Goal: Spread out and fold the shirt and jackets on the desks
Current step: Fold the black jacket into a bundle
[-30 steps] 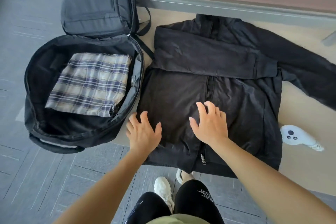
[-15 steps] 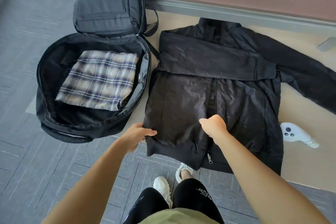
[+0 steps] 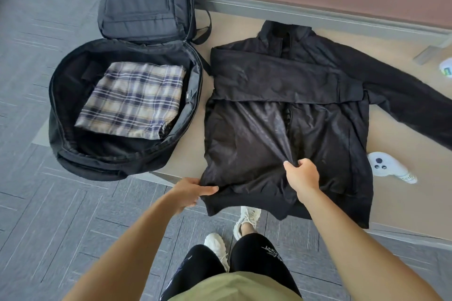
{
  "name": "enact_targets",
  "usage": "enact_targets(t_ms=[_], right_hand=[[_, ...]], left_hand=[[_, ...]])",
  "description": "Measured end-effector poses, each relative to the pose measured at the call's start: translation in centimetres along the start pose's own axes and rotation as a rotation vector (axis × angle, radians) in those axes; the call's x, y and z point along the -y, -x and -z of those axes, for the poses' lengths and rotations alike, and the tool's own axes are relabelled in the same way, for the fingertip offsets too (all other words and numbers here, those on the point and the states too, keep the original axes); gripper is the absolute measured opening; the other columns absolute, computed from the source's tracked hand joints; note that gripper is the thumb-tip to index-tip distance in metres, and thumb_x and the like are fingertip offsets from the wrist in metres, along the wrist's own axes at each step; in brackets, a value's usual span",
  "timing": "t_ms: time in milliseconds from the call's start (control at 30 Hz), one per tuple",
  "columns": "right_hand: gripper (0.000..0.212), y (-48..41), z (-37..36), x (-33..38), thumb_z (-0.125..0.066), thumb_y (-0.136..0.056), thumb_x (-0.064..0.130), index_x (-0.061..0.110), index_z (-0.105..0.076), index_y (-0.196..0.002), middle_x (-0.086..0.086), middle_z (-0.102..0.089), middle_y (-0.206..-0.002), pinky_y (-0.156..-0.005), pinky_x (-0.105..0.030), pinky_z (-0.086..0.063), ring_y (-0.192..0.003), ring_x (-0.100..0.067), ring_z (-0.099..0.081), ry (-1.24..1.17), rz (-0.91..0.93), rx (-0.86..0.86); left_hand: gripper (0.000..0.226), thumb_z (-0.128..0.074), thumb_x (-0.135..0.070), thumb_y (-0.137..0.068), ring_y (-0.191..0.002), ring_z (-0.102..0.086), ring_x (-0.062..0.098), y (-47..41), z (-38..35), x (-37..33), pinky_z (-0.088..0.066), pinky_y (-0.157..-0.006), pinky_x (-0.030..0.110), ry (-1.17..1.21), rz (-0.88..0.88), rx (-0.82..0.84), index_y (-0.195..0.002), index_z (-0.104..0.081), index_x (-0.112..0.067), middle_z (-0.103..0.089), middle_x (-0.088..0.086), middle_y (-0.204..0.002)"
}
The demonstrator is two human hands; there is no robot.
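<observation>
Desk (image 3: 403, 205) edge: left hand (image 3: 188, 192) pinches the jacket (image 3: 325, 134) hem corner, right hand (image 3: 303, 173) pinches mid-front fabric; a slip could drag the folded sleeve (image 3: 281, 80) loose

Between the left hand (image 3: 188, 190) and the right hand (image 3: 302, 172), the black jacket (image 3: 256, 134) is thin cloth with a faint sheen on its pulled creases. Beyond the left hand, the plaid shirt (image 3: 132, 100) is matt woven cloth in a matt fabric backpack (image 3: 146, 0). Right of the right hand, the white controller (image 3: 384, 164) looks like smooth plastic.
</observation>
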State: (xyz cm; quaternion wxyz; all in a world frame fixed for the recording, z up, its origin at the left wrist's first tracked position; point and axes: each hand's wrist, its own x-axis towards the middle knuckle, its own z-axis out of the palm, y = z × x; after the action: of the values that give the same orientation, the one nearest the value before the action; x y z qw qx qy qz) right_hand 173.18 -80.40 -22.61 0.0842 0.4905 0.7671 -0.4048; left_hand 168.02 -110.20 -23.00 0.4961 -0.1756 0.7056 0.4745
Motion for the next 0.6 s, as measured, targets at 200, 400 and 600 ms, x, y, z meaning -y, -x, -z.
enact_targets(t_ms=[200,400,600], right_hand=[[0.046,2.2,-0.1,-1.4,-0.055,-0.095,0.046,0.008,-0.055,-0.121,-0.010,-0.061,-0.114,-0.070,-0.036,-0.046,-0.091,-0.029,-0.058,0.159,0.026,0.079],[0.042,3.7,1.2,-3.1,-0.068,-0.090,0.045,0.012,-0.046,-0.078,-0.007,-0.061,-0.081,-0.061,-0.042,-0.062,-0.066,-0.025,-0.064,0.241,0.096,0.165],[0.057,4.8,1.3,-4.3,-0.069,-0.084,0.061,0.015,-0.039,-0.069,-0.002,-0.053,-0.066,-0.053,-0.029,-0.040,-0.061,-0.026,-0.061,0.490,0.126,0.148]], left_hand=[[0.048,-0.077,0.001,-0.081,-0.115,-0.063,0.031,0.5,-1.4,1.5,-0.048,-0.104,0.051,0.183,0.027,0.129,-0.124,-0.057,-0.005,-0.069,0.012,-0.120],[0.040,-0.080,-0.010,-0.081,-0.102,-0.068,0.030,0.4,-1.2,3.7,-0.058,-0.091,0.047,0.068,0.057,-0.026,-0.116,-0.062,-0.006,-0.072,0.012,-0.108],[0.042,-0.070,-0.038,-0.090,-0.095,-0.062,0.027,1.2,-1.2,3.4,-0.051,-0.080,0.035,-0.492,-0.008,-0.158,-0.115,-0.062,-0.006,-0.066,0.012,-0.106]])
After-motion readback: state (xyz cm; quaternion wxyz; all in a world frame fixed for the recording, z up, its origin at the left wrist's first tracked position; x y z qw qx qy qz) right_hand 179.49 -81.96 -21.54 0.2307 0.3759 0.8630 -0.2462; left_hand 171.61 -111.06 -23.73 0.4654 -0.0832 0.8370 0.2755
